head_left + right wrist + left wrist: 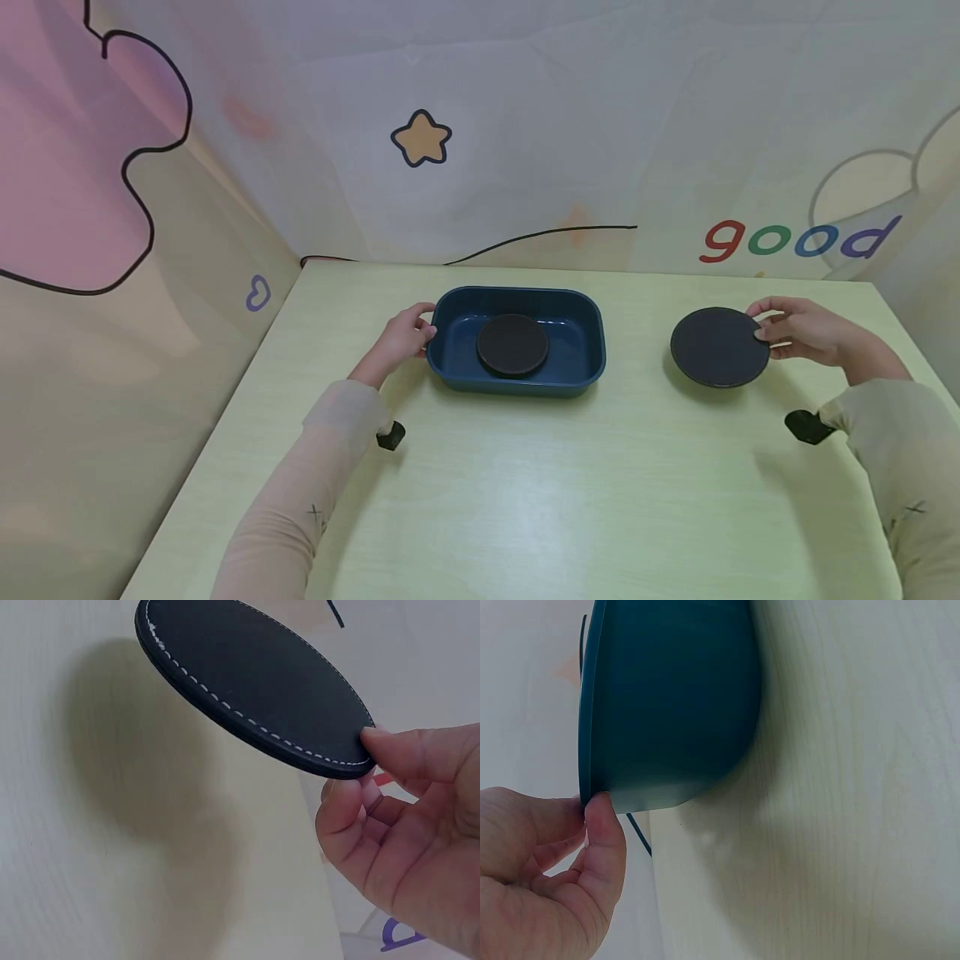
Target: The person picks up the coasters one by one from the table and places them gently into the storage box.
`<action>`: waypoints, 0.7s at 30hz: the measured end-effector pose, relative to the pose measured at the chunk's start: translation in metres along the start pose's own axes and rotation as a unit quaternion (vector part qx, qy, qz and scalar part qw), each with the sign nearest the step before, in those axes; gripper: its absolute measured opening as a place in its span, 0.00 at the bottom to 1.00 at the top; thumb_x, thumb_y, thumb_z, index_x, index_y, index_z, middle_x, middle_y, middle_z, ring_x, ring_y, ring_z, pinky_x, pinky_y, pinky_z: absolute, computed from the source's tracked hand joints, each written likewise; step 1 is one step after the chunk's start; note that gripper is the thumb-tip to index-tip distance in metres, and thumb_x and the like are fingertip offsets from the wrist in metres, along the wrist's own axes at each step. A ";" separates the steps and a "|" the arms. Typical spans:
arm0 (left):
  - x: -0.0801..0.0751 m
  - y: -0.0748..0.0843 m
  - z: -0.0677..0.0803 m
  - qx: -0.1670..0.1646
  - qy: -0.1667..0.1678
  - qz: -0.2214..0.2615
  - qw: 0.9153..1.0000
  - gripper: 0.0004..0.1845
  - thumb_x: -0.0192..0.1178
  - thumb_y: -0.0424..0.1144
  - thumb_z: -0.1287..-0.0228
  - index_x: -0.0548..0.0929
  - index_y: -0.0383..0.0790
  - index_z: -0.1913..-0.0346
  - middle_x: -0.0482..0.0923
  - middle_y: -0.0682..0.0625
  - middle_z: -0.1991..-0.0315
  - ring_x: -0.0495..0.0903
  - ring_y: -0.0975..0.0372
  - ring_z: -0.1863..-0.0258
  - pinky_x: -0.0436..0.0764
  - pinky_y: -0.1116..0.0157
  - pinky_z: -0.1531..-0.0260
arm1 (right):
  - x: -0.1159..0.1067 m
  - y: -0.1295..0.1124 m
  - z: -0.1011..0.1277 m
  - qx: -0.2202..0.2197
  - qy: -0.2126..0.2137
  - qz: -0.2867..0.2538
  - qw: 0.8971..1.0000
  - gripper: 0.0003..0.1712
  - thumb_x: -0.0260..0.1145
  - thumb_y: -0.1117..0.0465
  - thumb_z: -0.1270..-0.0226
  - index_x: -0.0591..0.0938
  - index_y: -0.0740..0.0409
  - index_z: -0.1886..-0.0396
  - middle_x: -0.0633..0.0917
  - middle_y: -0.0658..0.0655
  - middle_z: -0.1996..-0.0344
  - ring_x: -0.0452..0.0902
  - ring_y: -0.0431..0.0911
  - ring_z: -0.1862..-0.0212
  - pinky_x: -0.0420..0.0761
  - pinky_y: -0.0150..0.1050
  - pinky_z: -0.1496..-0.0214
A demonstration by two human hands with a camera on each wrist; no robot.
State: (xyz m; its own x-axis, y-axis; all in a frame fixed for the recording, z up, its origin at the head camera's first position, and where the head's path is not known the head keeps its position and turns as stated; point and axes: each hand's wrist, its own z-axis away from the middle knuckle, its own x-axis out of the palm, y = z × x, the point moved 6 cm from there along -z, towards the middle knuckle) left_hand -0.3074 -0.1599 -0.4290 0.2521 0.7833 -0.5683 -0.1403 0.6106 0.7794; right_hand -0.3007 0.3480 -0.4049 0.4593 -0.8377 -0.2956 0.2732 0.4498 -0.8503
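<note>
Two hands: left (405,335) grips tray (585,377), right (802,332) pinches coaster (716,348).

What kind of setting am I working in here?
Likely a small staged tabletop booth, not a real kitchen: a pale wooden table walled by cartoon-printed fabric, holding only a blue tray and black coasters.
</note>
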 end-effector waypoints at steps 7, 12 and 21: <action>0.000 -0.001 -0.001 -0.003 -0.002 -0.003 1.000 0.23 0.46 0.34 0.34 0.60 0.42 0.37 0.69 0.43 0.62 0.73 0.60 0.72 0.80 0.68 0.71 | 0.008 -0.018 -0.006 -0.024 0.003 -0.007 1.000 0.12 0.53 0.68 0.37 0.68 0.46 0.59 0.72 0.46 0.74 0.72 0.40 0.73 0.77 0.35 0.66; 0.000 -0.002 -0.002 -0.004 -0.001 0.000 1.000 0.23 0.46 0.34 0.34 0.60 0.42 0.36 0.69 0.43 0.61 0.73 0.60 0.72 0.80 0.68 0.71 | 0.022 -0.035 -0.011 -0.059 -0.018 -0.032 0.998 0.12 0.54 0.68 0.37 0.67 0.50 0.57 0.72 0.47 0.71 0.72 0.40 0.72 0.77 0.34 0.67; 0.000 -0.002 -0.001 -0.007 0.002 0.002 1.000 0.23 0.46 0.33 0.34 0.60 0.43 0.37 0.69 0.43 0.62 0.73 0.59 0.71 0.80 0.69 0.71 | 0.045 -0.060 -0.019 -0.091 -0.049 -0.061 0.993 0.11 0.54 0.68 0.38 0.68 0.51 0.58 0.72 0.48 0.70 0.73 0.41 0.71 0.78 0.33 0.66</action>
State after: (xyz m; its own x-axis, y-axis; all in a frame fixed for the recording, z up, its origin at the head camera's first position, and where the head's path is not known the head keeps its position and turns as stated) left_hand -0.3084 -0.1609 -0.4312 0.2478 0.7856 -0.5670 -0.1553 0.6099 0.7771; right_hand -0.3121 0.2775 -0.3757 0.5151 -0.8441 -0.1488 0.1785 0.2754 -0.9446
